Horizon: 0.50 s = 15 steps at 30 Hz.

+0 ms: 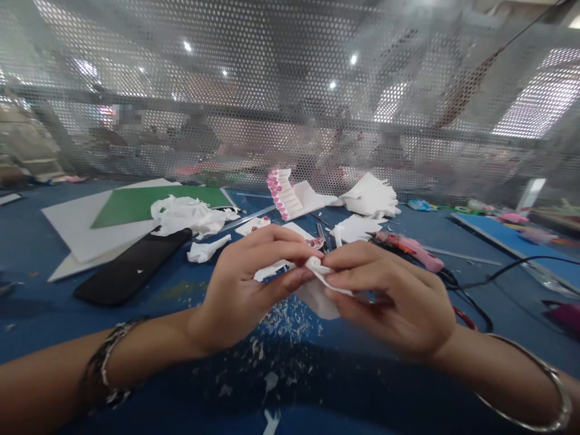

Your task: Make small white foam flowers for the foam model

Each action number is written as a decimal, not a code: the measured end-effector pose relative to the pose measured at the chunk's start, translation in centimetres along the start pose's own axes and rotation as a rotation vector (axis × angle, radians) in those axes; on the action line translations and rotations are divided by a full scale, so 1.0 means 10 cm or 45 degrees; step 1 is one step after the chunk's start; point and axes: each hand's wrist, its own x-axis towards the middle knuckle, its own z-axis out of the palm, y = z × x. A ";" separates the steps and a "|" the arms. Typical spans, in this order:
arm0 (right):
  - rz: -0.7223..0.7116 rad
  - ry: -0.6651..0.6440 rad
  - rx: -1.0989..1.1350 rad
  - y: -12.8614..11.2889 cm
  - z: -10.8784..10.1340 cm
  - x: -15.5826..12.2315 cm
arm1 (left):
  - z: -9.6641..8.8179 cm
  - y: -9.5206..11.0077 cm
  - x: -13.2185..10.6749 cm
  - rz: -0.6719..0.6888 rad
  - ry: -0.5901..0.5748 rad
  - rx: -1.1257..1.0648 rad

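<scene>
Between both hands, above the middle of the blue table, is a piece of thin white paper (322,300), rolled or twisted at its top end. My left hand (258,272) pinches that rolled end between thumb and fingers. From the other side my right hand (389,293) grips the same paper with its fingertips. A loose flap of it hangs down below the fingers. Small white paper shreds (290,320) lie scattered on the table beneath. Just behind the hands are paper pieces with red marks (254,226), partly hidden by the fingers.
A black phone (131,269) lies at left, beside a green sheet (131,204) and crumpled white paper (190,214). Behind stand pink-edged pleated paper (285,193) and a white paper stack (371,194). A pink corded tool (417,251) lies right, before a perforated metal screen (290,78).
</scene>
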 end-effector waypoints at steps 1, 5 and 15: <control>0.041 -0.008 0.040 0.00 0.00 0.00 | 0.00 0.00 0.00 -0.023 0.001 -0.007; 0.260 0.051 0.214 -0.04 0.00 0.00 | 0.01 0.02 0.02 -0.154 -0.016 -0.098; 0.801 0.059 0.641 -0.03 0.02 0.06 | 0.01 0.04 0.10 -0.439 -0.085 -0.408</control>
